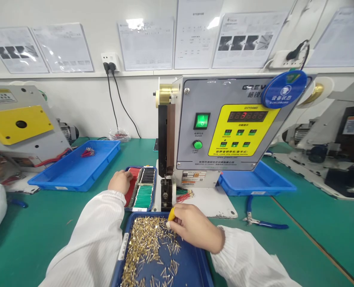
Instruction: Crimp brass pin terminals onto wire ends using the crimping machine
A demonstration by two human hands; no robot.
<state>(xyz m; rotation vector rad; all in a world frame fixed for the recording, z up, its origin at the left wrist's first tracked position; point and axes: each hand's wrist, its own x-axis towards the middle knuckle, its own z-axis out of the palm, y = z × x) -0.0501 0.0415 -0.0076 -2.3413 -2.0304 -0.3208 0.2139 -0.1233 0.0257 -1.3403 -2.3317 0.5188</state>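
Here we see the left hand resting on red wires, next to black wires and green wires, in a navy tray beside a crimping machine. The right hand, with a yellow finger cot, is at loose brass terminals in a second navy tray. Blue-handled pliers lie on the green worktop.

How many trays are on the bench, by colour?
Bright blue trays: 2
Navy trays: 2
Total: 4
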